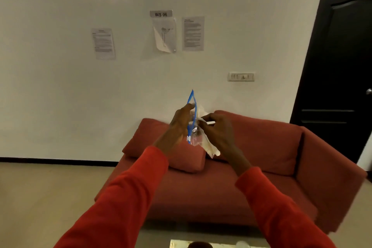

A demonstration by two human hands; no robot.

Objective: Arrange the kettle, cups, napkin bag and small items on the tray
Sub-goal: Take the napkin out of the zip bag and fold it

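In the head view, both hands were raised in front of a red sofa (251, 167). The left hand (178, 127) pinched the blue zip edge of a clear napkin bag (194, 133), held upright. The right hand (216, 129) gripped the white napkin (209, 147) at the bag's right side.

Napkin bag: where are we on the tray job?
Done: nothing can be confirmed; the tray is not clearly in view, only a sliver of surface at the bottom edge.
In hand: the napkin bag, a clear zip bag with a blue seal, is held up in front of the red sofa. The left hand grips the seal side; the right hand pinches the white napkin.
Left: placing the bag; kettle and cups are unseen.
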